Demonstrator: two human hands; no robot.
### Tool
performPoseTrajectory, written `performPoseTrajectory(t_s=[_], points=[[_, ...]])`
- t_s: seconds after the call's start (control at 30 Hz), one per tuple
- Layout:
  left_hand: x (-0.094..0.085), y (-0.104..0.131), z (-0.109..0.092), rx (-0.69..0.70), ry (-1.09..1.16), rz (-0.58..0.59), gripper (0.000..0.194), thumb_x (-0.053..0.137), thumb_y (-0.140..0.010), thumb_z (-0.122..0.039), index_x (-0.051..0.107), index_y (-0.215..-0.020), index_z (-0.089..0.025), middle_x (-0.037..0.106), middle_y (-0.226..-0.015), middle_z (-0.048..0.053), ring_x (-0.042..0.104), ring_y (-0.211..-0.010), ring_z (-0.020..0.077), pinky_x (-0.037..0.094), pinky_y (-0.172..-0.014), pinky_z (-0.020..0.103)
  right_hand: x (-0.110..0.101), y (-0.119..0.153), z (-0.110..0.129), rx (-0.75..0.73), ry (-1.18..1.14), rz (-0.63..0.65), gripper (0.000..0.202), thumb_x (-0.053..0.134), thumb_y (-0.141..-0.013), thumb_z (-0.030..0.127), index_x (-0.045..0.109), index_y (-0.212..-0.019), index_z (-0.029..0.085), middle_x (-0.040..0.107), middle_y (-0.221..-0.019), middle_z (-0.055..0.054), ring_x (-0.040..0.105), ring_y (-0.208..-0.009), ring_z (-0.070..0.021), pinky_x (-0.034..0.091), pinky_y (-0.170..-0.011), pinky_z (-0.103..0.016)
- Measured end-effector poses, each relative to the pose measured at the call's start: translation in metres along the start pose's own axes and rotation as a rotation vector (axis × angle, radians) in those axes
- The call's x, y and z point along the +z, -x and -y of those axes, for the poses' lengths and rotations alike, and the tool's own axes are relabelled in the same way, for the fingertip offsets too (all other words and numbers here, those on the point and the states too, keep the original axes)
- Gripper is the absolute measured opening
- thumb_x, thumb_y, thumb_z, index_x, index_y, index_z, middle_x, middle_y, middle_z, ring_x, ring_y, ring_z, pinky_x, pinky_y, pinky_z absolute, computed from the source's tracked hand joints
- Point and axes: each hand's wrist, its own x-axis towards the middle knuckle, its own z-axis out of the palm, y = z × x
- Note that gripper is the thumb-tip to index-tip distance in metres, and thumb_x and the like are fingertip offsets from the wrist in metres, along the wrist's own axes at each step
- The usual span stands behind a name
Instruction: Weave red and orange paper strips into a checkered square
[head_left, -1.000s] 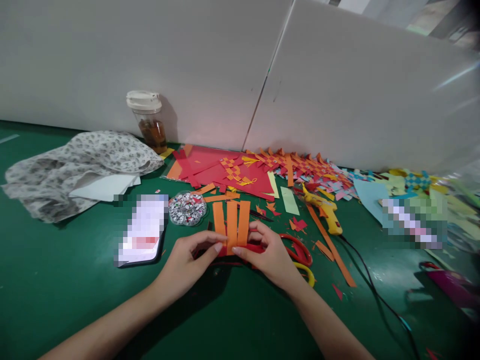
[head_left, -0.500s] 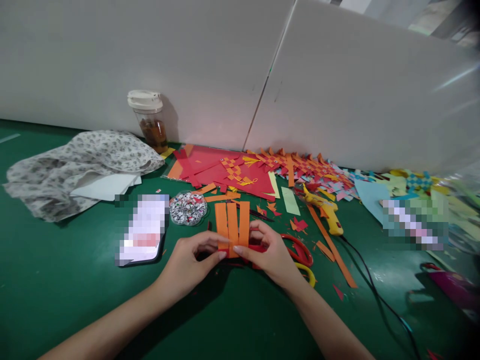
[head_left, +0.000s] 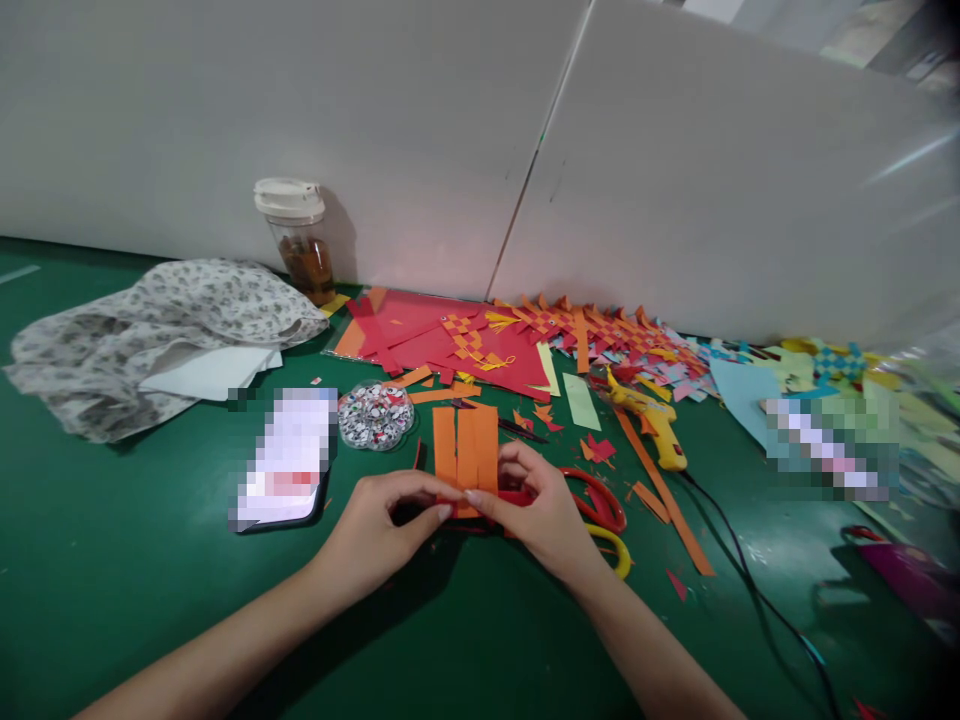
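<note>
Green table (head_left: 465, 640) beneath 2 hands (head_left: 551, 515), nearly closed in a pinch on 3 orange strips (head_left: 467, 447), lower ends partly hidden.

Three orange paper strips (head_left: 466, 450) stand side by side before you.
You have them nearly upright, flat and plain, a narrow gap beside the leftmost, the other two edge to edge; a red paper strip (head_left: 513, 496) runs crosswise at their lower ends, partly hidden.

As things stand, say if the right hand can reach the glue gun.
Probably, if the right hand releases the orange paper strips; only scissors and paper scraps lie before the glue gun.
</note>
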Motion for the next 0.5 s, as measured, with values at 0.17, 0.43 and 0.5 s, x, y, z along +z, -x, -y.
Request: performPoseTrajectory(t_s=[0.17,0.43,0.5], points=[[-0.0007,-0.0004,-0.0023,0.015,0.004,-0.027,0.013,0.060,-0.076,-0.021,0.072,-0.083,-0.020,0.072,-0.086,0.006,0.066,-0.076,0.0188,0.052,-0.070,0.029,0.0031,0.0013,-0.0003,-0.008,0.018,-0.032,0.023,0.068,-0.073,0.029,0.053,-0.088,0.020,0.067,-0.087,-0.003,0.065,-0.084,-0.0198,0.053,-0.074,-0.031],[-0.0023,-0.0011,0.0023,-0.030,-0.016,-0.141,0.010,0.064,-0.073,-0.024,0.071,-0.077,-0.019,0.072,-0.076,0.004,0.065,-0.069,0.0183,0.051,-0.063,0.028,-0.0006,0.0002,0.0016,-0.044,0.036,-0.086,0.024,0.069,-0.071,0.032,0.057,-0.088,0.020,0.066,-0.086,-0.005,0.063,-0.082,-0.0199,0.053,-0.075,-0.032],[-0.0026,-0.0015,0.0014,-0.013,-0.011,-0.121,0.009,0.063,-0.074,-0.023,0.071,-0.076,-0.019,0.071,-0.076,0.004,0.065,-0.069,0.0181,0.051,-0.064,0.028,-0.0011,-0.0001,0.0021,-0.035,0.056,-0.102,0.022,0.069,-0.071,0.031,0.059,-0.086,0.019,0.067,-0.085,-0.005,0.064,-0.080,-0.0197,0.053,-0.074,-0.032]])
